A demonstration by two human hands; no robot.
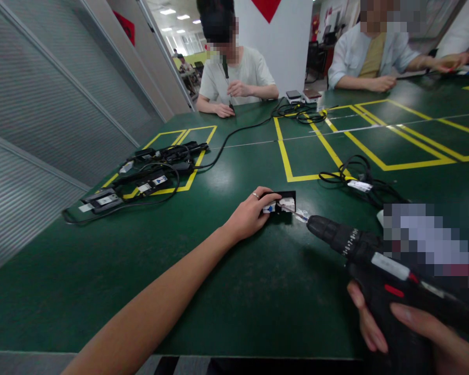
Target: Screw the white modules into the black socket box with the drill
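Observation:
My right hand [418, 323] is wrapped round the grip of a black cordless drill [359, 250] with red and grey marks. The drill's thin bit reaches left to a small black box-shaped part [289, 196] with white labels on it. My left hand [252, 211], a ring on one finger, grips this part from its left side and holds it against the green table [203, 281]. Whether the bit's tip sits in a screw is too small to tell. A clear or whitish scrap [301, 214] lies beside the bit.
Black adapters with cables [156, 174] lie in a yellow-taped area at left. A coiled cable [355, 179] with a white label is at right. Across the table one person [238, 73] holds a screwdriver; another person [367, 62] sits at far right.

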